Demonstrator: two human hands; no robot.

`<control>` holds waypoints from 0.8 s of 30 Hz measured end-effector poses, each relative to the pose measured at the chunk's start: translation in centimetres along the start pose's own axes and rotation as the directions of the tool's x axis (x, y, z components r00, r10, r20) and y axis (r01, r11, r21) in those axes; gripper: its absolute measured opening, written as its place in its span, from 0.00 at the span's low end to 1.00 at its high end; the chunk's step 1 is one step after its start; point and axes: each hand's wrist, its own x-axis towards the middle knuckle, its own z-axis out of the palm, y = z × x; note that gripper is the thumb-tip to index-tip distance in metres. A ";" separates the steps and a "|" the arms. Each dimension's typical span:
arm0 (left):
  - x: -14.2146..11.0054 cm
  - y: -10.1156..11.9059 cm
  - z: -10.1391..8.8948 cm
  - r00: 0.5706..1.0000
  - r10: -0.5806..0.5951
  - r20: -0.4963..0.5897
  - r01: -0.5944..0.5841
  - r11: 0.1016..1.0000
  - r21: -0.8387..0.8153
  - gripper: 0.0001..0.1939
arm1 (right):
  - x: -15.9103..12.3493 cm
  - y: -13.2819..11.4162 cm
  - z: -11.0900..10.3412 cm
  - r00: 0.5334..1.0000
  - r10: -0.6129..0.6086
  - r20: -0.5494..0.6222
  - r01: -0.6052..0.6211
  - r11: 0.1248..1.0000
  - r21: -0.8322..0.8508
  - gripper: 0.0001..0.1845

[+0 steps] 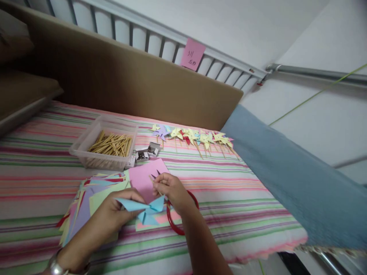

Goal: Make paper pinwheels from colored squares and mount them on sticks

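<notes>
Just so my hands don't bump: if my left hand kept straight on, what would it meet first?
Probably your right hand, just past the blue pinwheel your left hand holds. Depth is unclear, so it might pass underneath.

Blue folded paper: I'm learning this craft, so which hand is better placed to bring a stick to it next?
Probably the right hand: it appears to pinch a thin stick close to the blue folded paper, while the left hand is occupied holding that paper.
</notes>
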 end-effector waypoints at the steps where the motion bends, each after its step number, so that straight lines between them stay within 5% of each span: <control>1: 0.2 0.0 0.3 0.999 0.035 0.036 -0.035 0.999 0.013 0.04 | -0.1 -0.2 -0.1 1.000 -0.020 0.014 0.018 0.994 0.108 0.03; 8: 1.4 -0.3 0.6 0.963 0.270 0.011 -0.269 0.956 0.113 0.07 | -1.0 -0.7 0.2 0.996 -0.040 0.075 0.020 0.966 0.257 0.05; 14: 1.4 -0.5 0.1 0.928 0.346 -0.137 -0.310 0.922 0.233 0.05 | -1.2 -0.9 0.7 0.994 -0.091 0.055 0.075 0.965 0.252 0.02; 24: 1.1 -0.3 -0.1 0.873 0.434 -0.225 -0.377 0.891 0.254 0.04 | -1.6 -1.6 1.2 0.984 -0.162 -0.069 0.175 0.948 0.265 0.03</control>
